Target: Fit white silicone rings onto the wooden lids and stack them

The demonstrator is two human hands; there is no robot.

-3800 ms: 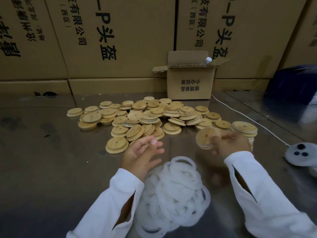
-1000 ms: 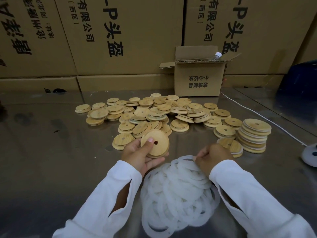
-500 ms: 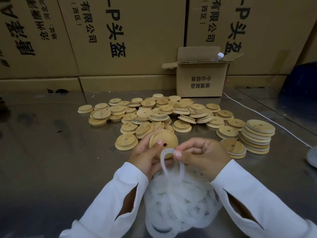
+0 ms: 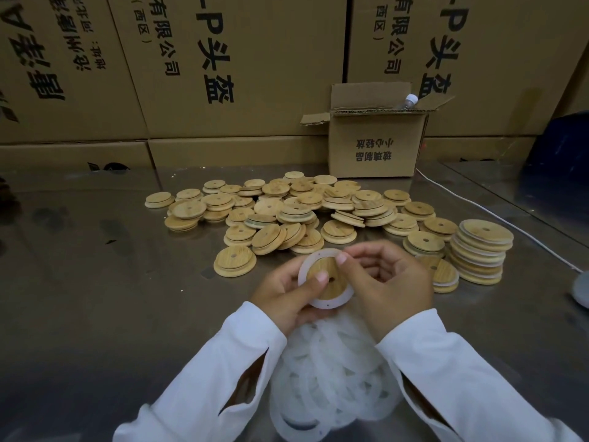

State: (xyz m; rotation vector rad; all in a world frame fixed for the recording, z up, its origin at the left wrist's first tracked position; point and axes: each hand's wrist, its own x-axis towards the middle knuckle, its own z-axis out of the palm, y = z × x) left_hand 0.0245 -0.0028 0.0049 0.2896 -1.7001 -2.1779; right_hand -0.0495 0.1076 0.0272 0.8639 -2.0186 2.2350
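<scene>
My left hand (image 4: 285, 293) grips a round wooden lid (image 4: 330, 280) with a small centre hole, thumb on its face. A white silicone ring (image 4: 331, 304) lies around the lid's edge. My right hand (image 4: 387, 280) pinches the ring at the lid's upper right. Below both hands lies a heap of loose white rings (image 4: 331, 374). A spread of loose wooden lids (image 4: 287, 208) covers the table behind. At the right stands a stack of ringed lids (image 4: 481, 252), with a shorter pile (image 4: 441, 275) beside it.
The metal table (image 4: 95, 298) is shiny. A small open cardboard box (image 4: 376, 145) with a bottle in it stands at the back. Large printed cartons (image 4: 223, 65) form a wall behind. A white cable (image 4: 497, 215) runs along the right to a round device (image 4: 581, 288).
The ring that my right hand lifted from the heap now sits around the lid in my left hand. Both hands have come together over the lid.
</scene>
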